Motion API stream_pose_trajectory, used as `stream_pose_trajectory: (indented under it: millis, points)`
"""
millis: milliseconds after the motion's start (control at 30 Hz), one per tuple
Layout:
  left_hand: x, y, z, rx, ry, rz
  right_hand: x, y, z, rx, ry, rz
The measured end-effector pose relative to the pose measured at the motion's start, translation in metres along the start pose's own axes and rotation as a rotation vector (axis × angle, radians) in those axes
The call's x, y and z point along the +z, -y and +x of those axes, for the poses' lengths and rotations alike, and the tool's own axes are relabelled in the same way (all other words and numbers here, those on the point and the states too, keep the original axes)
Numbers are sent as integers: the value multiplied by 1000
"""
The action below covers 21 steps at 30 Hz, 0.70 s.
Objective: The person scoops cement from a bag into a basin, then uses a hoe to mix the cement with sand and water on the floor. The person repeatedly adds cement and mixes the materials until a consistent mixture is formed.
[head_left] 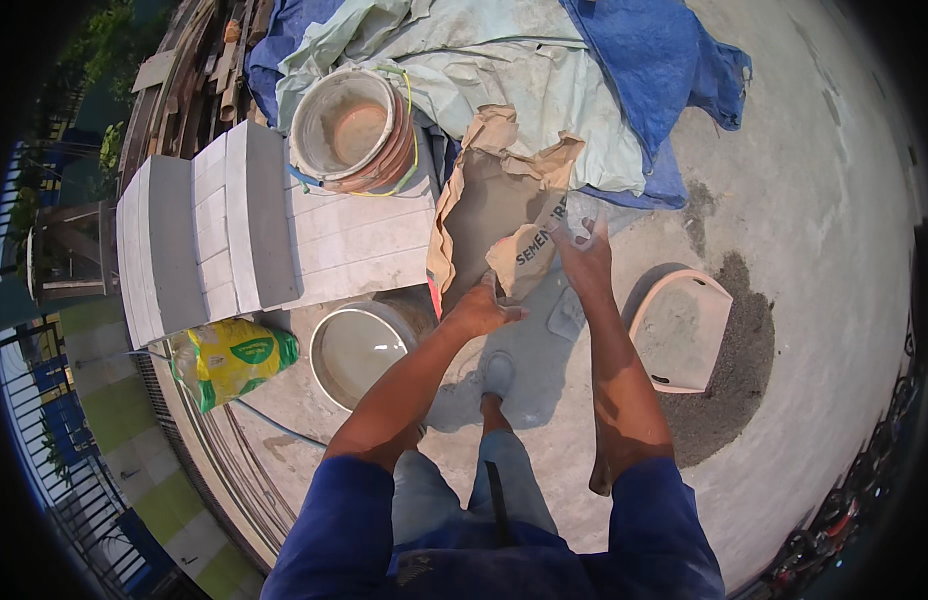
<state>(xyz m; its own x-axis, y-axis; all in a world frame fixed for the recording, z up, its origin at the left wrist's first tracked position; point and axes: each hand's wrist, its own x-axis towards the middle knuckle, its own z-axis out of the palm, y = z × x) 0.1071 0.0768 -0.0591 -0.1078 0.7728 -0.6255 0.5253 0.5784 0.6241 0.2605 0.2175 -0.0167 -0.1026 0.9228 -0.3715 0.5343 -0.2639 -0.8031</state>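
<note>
A torn brown paper cement bag (519,245) gapes open in front of me, with grey powder (489,205) inside. Its ragged edges stick up at the far end. My left hand (476,310) is at the bag's near end, its thumb and fingers closed on the paper edge. Beside the bag's right side is my right hand (587,262), dusty at the tips, with thumb and fingers apart. Its fingertips seem to touch the paper. Below the left hand stands a round bucket (362,350) of greyish liquid.
Stacked orange buckets (356,130) stand on pale steps (324,235) at left. Blue and pale tarps (484,65) cover the far side. A pinkish tub (681,330) lies by dark sand (749,375) at right. A yellow-green sack (234,360) sits at lower left.
</note>
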Motion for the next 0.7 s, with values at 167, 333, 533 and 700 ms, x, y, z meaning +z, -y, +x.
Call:
stream_pose_trajectory:
  millis: [167, 333, 533, 700]
  points:
    - [23, -31, 33, -130, -75, -774, 12, 20, 52, 182, 67, -436]
    - [18, -36, 18, -139, 26, -809, -14, -18, 29, -70, 55, -497]
    - [35, -44, -34, 320, -129, -276, -23, -12, 20, -229, 133, -383]
    - [41, -50, -62, 561, -227, 77, -68, -59, -32, -27, 124, 90]
